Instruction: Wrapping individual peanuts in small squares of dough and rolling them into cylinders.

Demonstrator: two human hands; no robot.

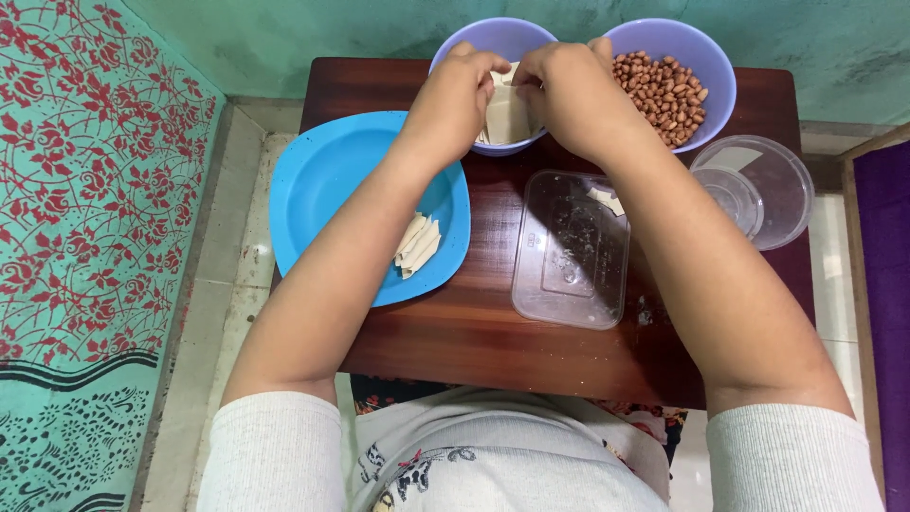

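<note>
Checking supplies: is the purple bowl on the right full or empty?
Partly full: the right purple bowl holds a heap of peanuts, with bare wall showing above them.

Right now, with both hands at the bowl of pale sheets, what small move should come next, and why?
Probably lift one sheet clear. Both the left hand and right hand pinch at the pale sheets in the purple bowl, as if separating one. Rolled pieces already lie on the blue plate, and the peanuts wait alongside.
</note>
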